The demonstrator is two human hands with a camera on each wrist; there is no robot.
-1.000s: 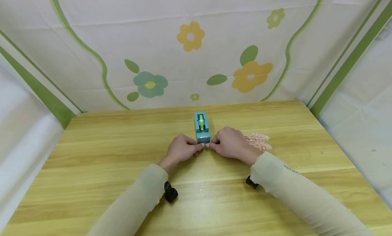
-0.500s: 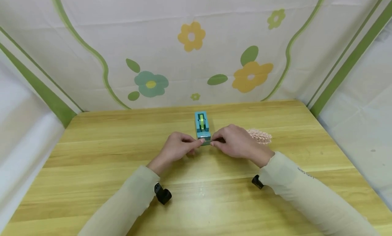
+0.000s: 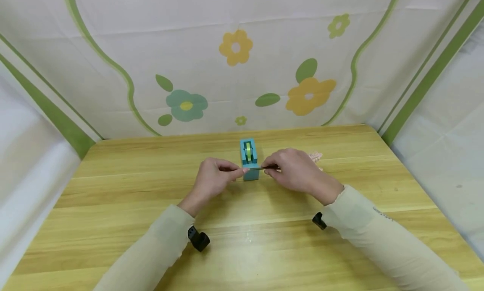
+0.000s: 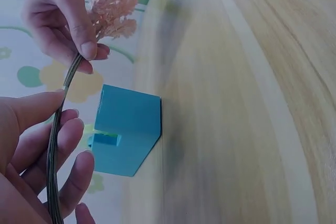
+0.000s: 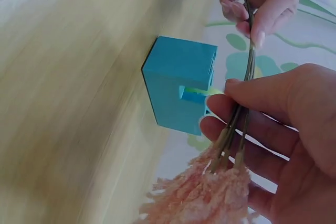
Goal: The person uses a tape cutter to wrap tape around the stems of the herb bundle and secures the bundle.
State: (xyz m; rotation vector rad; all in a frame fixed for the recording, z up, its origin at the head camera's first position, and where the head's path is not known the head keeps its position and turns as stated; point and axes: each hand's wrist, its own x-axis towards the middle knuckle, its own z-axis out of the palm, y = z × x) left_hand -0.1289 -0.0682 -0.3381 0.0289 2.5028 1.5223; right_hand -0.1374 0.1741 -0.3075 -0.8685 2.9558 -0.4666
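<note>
My left hand (image 3: 211, 179) and right hand (image 3: 295, 171) hold one bunch of pink dried flowers (image 5: 205, 192) between them. Its thin dark green stems (image 4: 54, 150) run from hand to hand across the front of a blue tape dispenser (image 3: 251, 176). The left hand pinches the stems between thumb and fingers. Nearer the flower heads, the right hand grips them with its thumb against the fingers. A yellow-green roll (image 3: 248, 151) sits in the dispenser. In the head view the right hand hides most of the flower heads.
The dispenser stands on a wood-grain table (image 3: 132, 190), towards its far edge. Behind the table hangs a white cloth (image 3: 264, 14) printed with flowers. Black wrist cameras are strapped to both sleeves.
The hands, close together at the dispenser's front a second ago, have drawn apart sideways. The stems now show between them, and the flower heads are more hidden behind the right hand.
</note>
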